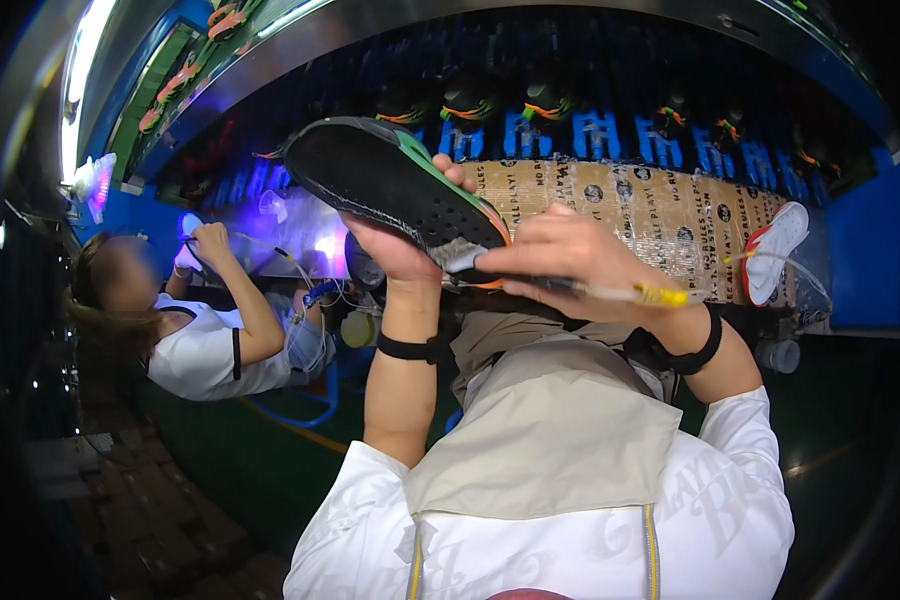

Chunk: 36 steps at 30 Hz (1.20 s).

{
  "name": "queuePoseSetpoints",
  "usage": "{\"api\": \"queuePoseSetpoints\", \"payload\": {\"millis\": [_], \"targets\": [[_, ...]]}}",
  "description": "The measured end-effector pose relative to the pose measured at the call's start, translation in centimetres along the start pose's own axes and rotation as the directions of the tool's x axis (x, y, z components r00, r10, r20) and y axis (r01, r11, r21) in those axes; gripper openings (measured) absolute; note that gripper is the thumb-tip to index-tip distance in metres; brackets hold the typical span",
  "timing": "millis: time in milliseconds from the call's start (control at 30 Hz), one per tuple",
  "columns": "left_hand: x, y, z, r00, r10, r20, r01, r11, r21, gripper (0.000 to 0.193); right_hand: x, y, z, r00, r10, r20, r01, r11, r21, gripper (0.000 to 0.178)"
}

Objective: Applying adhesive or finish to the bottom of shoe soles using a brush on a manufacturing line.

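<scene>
My left hand [398, 248] is wrapped round a shoe upper [365, 185] with its black underside facing up. Green and orange trim runs along the upper's right edge, and small holes dot the end near me. A brush [460, 255] with pale bristles is gripped in my right hand [575, 250]. The bristles touch the underside close to the near end. From the brush's handle a clear tube with a yellow fitting [660, 296] trails off to the right. The fingers of my left hand curl over the trim, with the palm beneath.
Cardboard [620, 210] covers the bench ahead. A white sole with a red edge [775, 252] lies at its right. Behind stand blue racks [595, 135] with dark shoe uppers. At left, a person [225, 320] holds a piece in violet light. A greenish tub [358, 328] is nearby.
</scene>
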State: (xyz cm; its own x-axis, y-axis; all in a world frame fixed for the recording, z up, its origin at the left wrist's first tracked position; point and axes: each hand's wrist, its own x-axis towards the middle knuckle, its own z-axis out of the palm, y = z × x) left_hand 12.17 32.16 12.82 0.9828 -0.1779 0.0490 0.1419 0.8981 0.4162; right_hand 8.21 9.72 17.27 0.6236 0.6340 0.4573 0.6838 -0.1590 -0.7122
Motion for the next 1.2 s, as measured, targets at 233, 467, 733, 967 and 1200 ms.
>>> {"api": "queuePoseSetpoints", "payload": {"millis": [233, 467, 733, 967, 1200], "targets": [[1.6, 2.0, 0.4, 0.979, -0.089, 0.183, 0.073, 0.993, 0.09, 0.108, 0.8, 0.5, -1.2, 0.999, 0.018, 0.035, -0.025, 0.975, 0.221, 0.032], [4.0, 3.8, 0.0, 0.854, -0.245, 0.459, 0.114, 0.949, 0.293, 0.115, 0.9, 0.8, -2.3, 0.993, -0.04, 0.112, 0.023, 0.988, 0.155, 0.035], [6.0, 4.2, 1.6, 0.903, -0.345, 0.257, 0.105, 0.756, 0.646, 0.08, 1.5, 0.2, -2.7, 0.955, -0.018, 0.296, -0.025, 0.99, 0.14, 0.037], [7.8, 3.0, 3.8, 0.875, -0.481, 0.064, 0.167, 0.423, 0.89, 0.069, 1.9, -0.1, -2.4, 0.943, -0.045, 0.33, 0.042, 0.999, 0.015, 0.034], [7.8, 2.3, 6.2, 0.849, -0.524, -0.068, 0.186, 0.177, 0.966, 0.084, 2.2, 0.4, -1.8, 0.965, -0.011, 0.262, 0.058, 0.984, -0.169, 0.035]]}}
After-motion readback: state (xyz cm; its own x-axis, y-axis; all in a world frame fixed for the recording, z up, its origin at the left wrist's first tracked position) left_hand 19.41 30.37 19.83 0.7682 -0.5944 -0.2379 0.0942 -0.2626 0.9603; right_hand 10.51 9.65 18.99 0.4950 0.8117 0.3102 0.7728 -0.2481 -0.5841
